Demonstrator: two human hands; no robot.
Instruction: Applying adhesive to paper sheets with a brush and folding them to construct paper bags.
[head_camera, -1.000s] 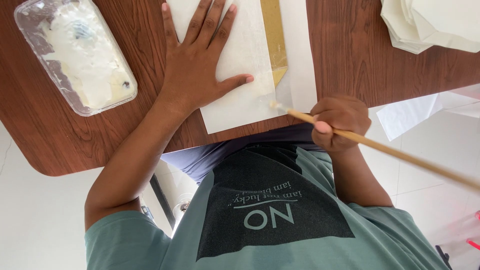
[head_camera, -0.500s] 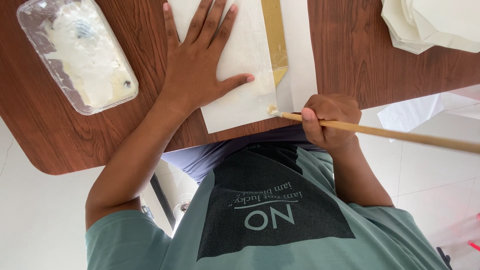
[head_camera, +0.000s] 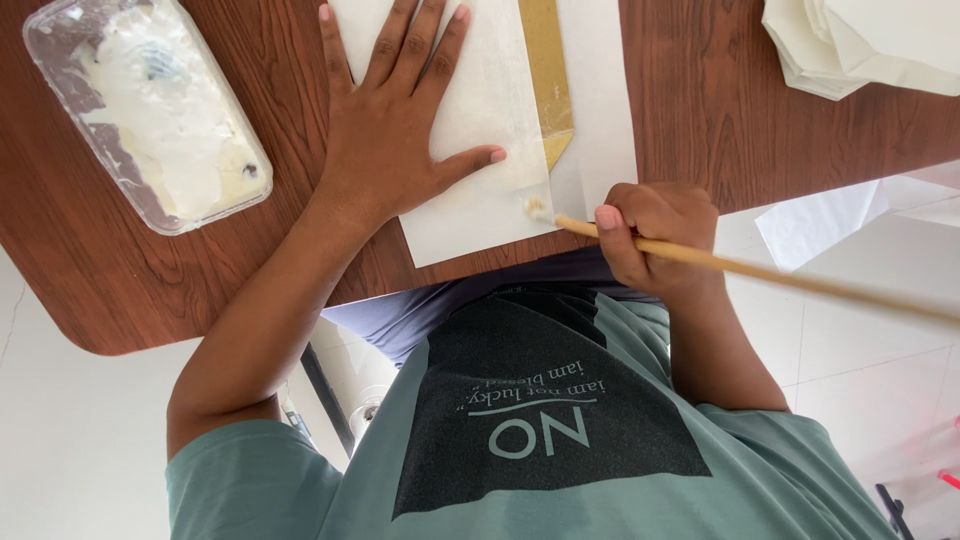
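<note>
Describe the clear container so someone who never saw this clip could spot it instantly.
On the brown wooden table, look left of the left hand pressing the white paper sheet. The clear container lies there at an angle: a rounded transparent plastic tub smeared inside with white paste.

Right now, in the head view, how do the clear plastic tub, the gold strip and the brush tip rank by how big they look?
Largest to smallest as they appear:
1. clear plastic tub, holding white paste
2. gold strip, partly cut off by the top edge, so its full length is unsure
3. brush tip, a small tuft at the end of the stick in the right hand
</note>
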